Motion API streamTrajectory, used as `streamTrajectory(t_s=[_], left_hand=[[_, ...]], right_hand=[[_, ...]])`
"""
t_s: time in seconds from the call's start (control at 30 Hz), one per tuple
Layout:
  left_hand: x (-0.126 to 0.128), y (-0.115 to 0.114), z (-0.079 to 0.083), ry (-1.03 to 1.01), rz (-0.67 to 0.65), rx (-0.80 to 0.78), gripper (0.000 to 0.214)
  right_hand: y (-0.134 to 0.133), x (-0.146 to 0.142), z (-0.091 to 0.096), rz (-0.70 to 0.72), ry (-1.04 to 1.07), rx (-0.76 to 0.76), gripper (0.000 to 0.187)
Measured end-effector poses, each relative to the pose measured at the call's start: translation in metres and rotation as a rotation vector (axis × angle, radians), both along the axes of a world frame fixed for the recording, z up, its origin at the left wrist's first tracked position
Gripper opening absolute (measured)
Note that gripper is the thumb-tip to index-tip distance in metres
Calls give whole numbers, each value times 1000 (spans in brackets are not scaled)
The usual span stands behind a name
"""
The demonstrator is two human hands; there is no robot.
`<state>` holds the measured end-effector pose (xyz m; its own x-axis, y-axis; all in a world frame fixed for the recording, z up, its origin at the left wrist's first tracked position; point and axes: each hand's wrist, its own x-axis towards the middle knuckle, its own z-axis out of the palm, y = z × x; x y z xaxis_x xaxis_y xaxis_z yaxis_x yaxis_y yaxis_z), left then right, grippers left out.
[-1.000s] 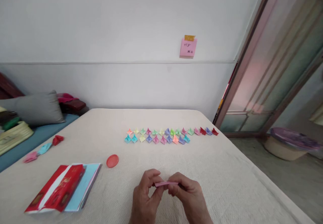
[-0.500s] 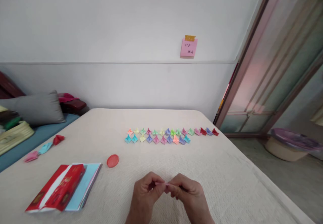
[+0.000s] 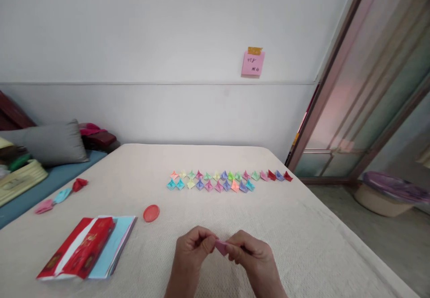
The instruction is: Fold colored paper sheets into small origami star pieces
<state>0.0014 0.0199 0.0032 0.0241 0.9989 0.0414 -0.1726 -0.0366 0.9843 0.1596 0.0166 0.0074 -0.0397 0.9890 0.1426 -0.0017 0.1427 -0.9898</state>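
A small folded pink paper piece [image 3: 221,247] is pinched between my two hands, above the near part of the cloth-covered table [image 3: 309,239]. My left hand [image 3: 194,253] grips its left end between thumb and index finger. On the other end, the thumb and fingers of my right hand [image 3: 251,254] are closed. Farther back lie two rows of small folded paper shapes in many colours, among them an orange one [image 3: 234,186] and a dark red one [image 3: 288,176].
A red round lid [image 3: 151,213] lies left of my hands. Beside it, a red and white packet [image 3: 79,248] rests on a stack of coloured paper [image 3: 112,248]. Red [image 3: 79,184], light blue [image 3: 62,195] and pink [image 3: 44,206] folded pieces sit at the left edge. A tub [image 3: 386,195] stands on the floor at right.
The pink paper piece now shows more of its flat face between my fingers. My left fingertips have shifted slightly left along it. The view has shifted a little.
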Motion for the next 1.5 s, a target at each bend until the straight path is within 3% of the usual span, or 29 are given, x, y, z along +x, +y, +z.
streamTrajectory(t_s=[0.4, 0.63, 0.87, 1.0, 1.17, 1.5], left_hand=[[2, -3, 0, 126, 105, 42, 24], [10, -4, 8, -42, -129, -8, 14], [11, -3, -1, 84, 4, 37, 16], [11, -1, -4, 64, 41, 0, 17], [8, 0, 2, -15, 58, -100, 21], [2, -3, 12, -44, 53, -66, 17]], right_hand=[[0, 1, -5, 68, 20, -4, 21], [1, 0, -4, 62, -11, -16, 20], [-1, -10, -11, -63, 38, -82, 20], [-2, -11, -11, -53, 27, -73, 25], [0, -7, -9, -41, 51, -90, 26], [6, -9, -8, -35, 133, -86, 28]])
